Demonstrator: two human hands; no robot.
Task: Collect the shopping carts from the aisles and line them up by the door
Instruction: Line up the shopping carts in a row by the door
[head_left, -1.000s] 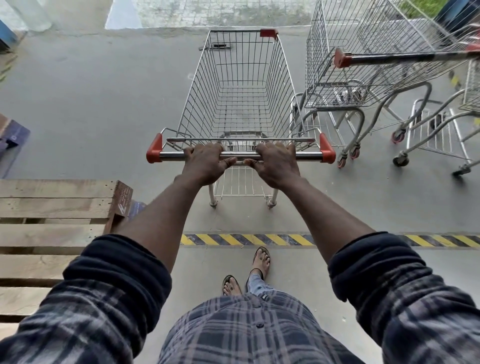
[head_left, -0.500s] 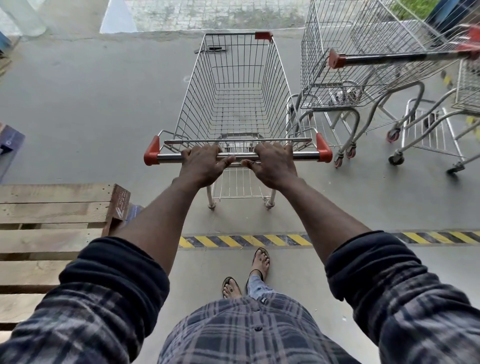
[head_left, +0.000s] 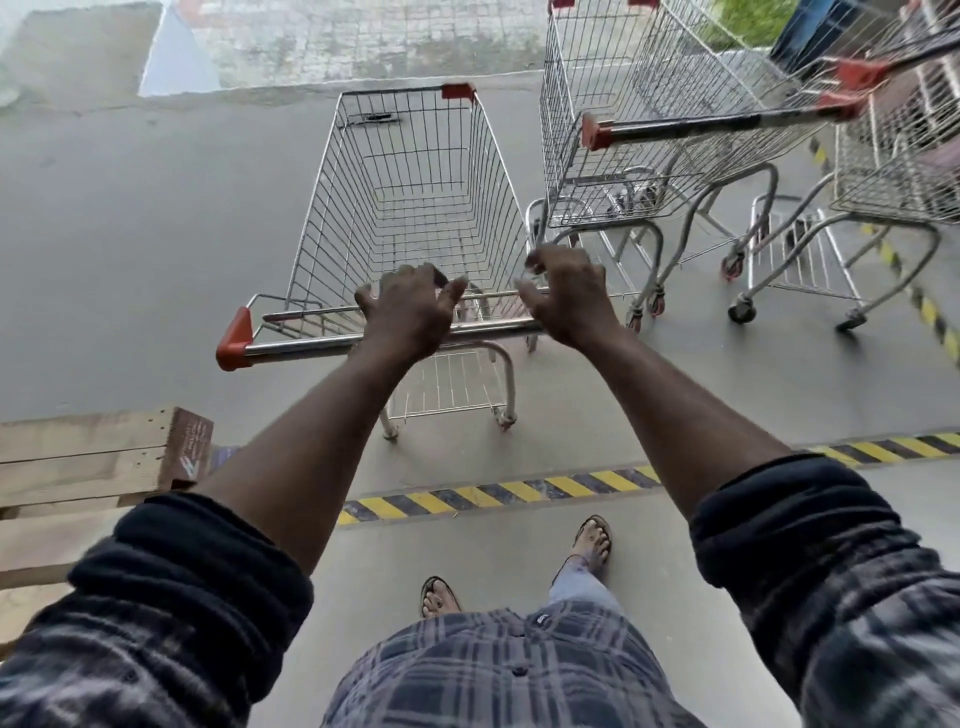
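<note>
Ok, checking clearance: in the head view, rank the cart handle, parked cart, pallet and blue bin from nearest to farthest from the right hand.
1. handle: just under the right hand.
2. parked cart: close by, on the right.
3. pallet: low on the left.
4. blue bin: far off, top right.

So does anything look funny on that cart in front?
Yes. The front cart has a red corner guard only on its far right corner; the far left corner is bare wire. The neighbouring cart shows red on both far corners.
</note>
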